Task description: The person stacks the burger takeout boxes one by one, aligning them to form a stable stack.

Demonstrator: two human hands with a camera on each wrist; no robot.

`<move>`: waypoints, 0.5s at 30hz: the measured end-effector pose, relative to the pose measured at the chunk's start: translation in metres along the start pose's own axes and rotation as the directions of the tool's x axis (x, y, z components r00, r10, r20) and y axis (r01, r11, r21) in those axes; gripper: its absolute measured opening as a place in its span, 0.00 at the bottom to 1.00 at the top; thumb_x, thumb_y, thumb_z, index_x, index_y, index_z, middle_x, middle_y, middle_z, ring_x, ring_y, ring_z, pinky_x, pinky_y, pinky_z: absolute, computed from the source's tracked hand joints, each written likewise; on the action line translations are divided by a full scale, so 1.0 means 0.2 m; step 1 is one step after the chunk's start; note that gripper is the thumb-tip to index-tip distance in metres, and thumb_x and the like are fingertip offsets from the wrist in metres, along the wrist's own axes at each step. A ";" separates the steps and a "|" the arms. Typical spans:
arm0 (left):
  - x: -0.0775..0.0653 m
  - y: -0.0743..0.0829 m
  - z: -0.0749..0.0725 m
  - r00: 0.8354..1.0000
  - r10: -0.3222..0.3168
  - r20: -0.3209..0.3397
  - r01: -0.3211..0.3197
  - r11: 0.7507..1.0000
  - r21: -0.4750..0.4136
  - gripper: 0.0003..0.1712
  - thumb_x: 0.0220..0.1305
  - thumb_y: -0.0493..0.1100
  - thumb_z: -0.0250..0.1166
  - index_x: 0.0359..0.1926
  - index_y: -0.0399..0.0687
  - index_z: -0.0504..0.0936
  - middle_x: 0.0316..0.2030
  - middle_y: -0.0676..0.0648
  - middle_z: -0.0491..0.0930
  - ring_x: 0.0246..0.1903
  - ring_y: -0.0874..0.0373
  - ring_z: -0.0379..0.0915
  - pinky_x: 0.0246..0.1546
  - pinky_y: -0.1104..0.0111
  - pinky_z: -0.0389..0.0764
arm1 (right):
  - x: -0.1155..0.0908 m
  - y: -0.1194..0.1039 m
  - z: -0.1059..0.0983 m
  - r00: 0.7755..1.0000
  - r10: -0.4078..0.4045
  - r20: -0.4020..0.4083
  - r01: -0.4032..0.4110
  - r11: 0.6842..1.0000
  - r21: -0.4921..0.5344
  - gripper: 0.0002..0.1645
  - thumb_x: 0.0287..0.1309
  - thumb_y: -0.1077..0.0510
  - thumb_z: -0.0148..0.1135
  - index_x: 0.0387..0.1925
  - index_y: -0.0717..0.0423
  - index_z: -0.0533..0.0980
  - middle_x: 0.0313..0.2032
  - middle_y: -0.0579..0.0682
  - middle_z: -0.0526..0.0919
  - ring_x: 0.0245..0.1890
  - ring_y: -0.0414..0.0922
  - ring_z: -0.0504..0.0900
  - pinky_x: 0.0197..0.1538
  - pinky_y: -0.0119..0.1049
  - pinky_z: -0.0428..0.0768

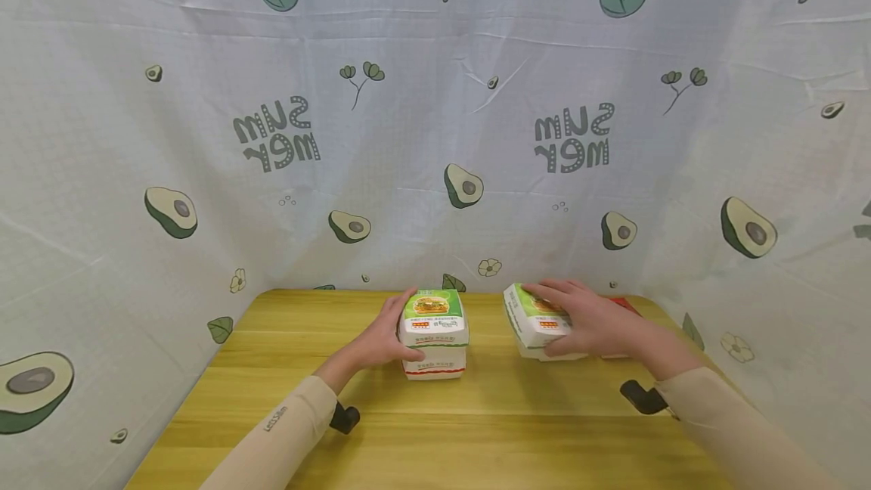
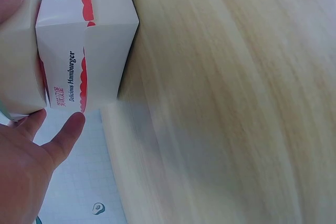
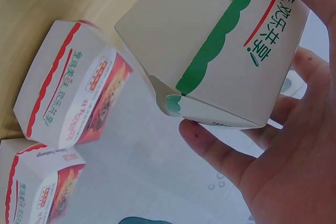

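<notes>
On the table, a green-topped hamburger box [image 1: 435, 316] sits on a red-trimmed hamburger box [image 1: 435, 365]. My left hand [image 1: 386, 335] grips the upper box from the left, thumb in front and fingers around the side and back. In the left wrist view, a fingertip [image 2: 76, 124] is right at the red-trimmed box's end. To the right, my right hand [image 1: 595, 320] holds a second green-trimmed hamburger box [image 3: 231, 45], which is tilted in the head view. Its thumb lies at the front and its fingers reach over the top and far side.
Behind my right hand, part of a red-topped box [image 1: 624, 306] shows in the head view. Two red-trimmed hamburger boxes [image 3: 73, 85] appear in the right wrist view. A white curtain [image 1: 408, 134] printed with avocados and leaves hangs behind the wooden table [image 1: 435, 445].
</notes>
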State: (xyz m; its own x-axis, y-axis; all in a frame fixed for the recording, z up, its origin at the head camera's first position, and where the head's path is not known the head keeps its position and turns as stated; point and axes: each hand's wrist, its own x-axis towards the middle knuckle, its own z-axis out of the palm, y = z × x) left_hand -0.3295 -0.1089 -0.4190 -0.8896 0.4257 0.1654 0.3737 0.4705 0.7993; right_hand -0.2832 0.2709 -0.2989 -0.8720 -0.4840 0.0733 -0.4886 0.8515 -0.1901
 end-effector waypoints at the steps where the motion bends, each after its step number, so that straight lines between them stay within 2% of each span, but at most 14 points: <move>1: 0.00 0.00 0.00 1.000 0.002 0.000 -0.002 1.000 0.000 0.72 0.43 0.49 0.83 0.81 0.66 0.44 0.72 0.44 0.52 0.66 0.46 0.58 0.68 0.45 0.63 | 0.01 -0.01 0.00 1.000 0.003 0.003 -0.003 1.000 0.003 0.57 0.44 0.40 0.79 0.75 0.31 0.61 0.73 0.51 0.63 0.64 0.53 0.65 0.51 0.49 0.73; 7: -0.01 0.01 0.00 1.000 0.007 -0.002 -0.007 1.000 -0.003 0.72 0.44 0.49 0.83 0.81 0.64 0.43 0.73 0.42 0.50 0.67 0.45 0.58 0.67 0.42 0.63 | 0.05 -0.03 0.02 1.000 0.000 0.004 0.000 1.000 -0.001 0.57 0.44 0.40 0.78 0.75 0.31 0.61 0.73 0.51 0.63 0.65 0.54 0.65 0.54 0.54 0.74; 15: 0.00 0.01 0.00 1.000 0.002 -0.009 -0.002 1.000 -0.001 0.71 0.44 0.49 0.83 0.80 0.68 0.44 0.73 0.43 0.51 0.67 0.46 0.58 0.68 0.43 0.62 | 0.10 -0.07 0.01 0.999 -0.033 -0.005 0.033 0.999 -0.014 0.57 0.44 0.41 0.77 0.76 0.31 0.60 0.74 0.51 0.62 0.67 0.54 0.64 0.54 0.53 0.73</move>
State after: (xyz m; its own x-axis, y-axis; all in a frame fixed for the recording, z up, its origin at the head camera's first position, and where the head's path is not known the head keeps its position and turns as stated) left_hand -0.3286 -0.1089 -0.4176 -0.8911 0.4198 0.1721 0.3753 0.4689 0.7996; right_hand -0.2931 0.2491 -0.2974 -0.8554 -0.5110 0.0845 -0.5176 0.8378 -0.1740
